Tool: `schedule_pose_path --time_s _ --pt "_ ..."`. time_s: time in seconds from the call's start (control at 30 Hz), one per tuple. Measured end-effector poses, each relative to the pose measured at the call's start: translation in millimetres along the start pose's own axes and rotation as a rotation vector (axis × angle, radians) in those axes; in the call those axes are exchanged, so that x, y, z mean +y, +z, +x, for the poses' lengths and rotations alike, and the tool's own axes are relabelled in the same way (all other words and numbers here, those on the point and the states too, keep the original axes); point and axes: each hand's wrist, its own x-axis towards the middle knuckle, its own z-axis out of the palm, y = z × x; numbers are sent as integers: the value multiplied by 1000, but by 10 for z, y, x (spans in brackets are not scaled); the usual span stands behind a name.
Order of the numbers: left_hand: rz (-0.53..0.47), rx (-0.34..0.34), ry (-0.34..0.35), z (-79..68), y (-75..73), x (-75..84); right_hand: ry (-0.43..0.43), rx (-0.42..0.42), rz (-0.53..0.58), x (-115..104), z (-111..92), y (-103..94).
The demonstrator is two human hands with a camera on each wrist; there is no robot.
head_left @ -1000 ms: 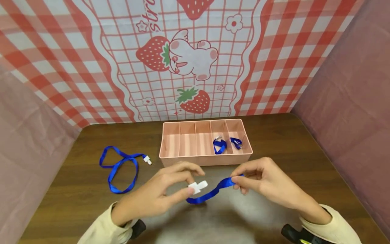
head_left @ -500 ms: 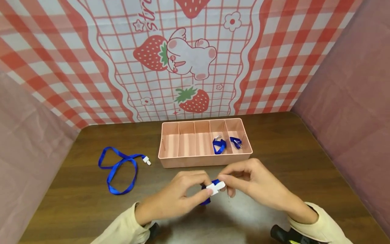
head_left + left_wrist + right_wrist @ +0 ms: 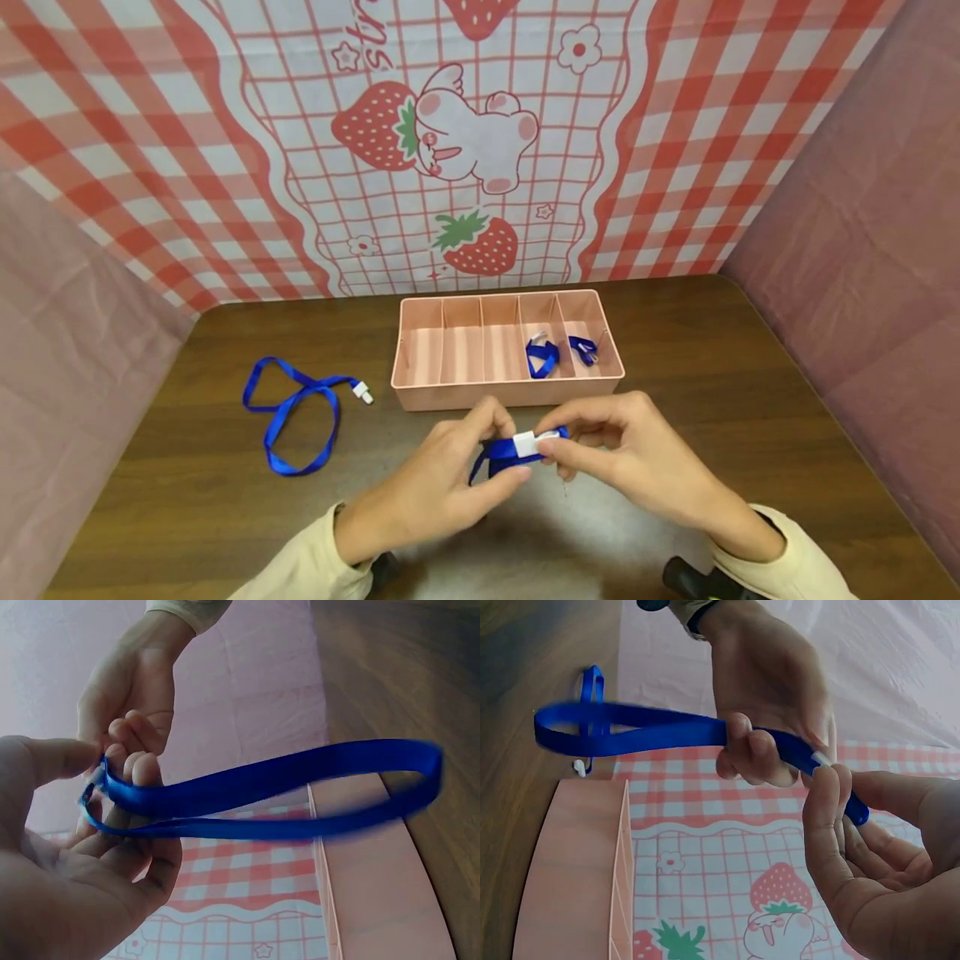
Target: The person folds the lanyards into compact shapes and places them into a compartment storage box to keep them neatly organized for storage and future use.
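Blue lanyard (image 3: 502, 451): held aloft on the near side of the pink tray (image 3: 450, 397), its gathered end lying roughly parallel to the tray's near wall, loop hanging below; right hand (image 3: 630, 450), nearer the tray's right end, has its grip pinched closed at the white clip (image 3: 526, 443); left hand (image 3: 431, 475) has its grip curled round the band

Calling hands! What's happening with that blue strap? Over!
Left hand, right hand: both gripping blue lanyard. Loop hangs below. Another lanyard on table, left. Nothing seen blocking.
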Motion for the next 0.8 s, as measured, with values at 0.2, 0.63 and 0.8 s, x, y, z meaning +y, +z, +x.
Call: schedule_pose_path --time_s 0.2,0.63,0.8 --pt "67 19 -51 -11 -2 -6 15 9 23 -25 -9 -26" --pt "-230 -98 -253 -20 -102 -44 5 -45 43 -22 -51 -119" --pt "-69 -49 -169 -19 -70 -28 3 -5 -20 8 -67 -89"
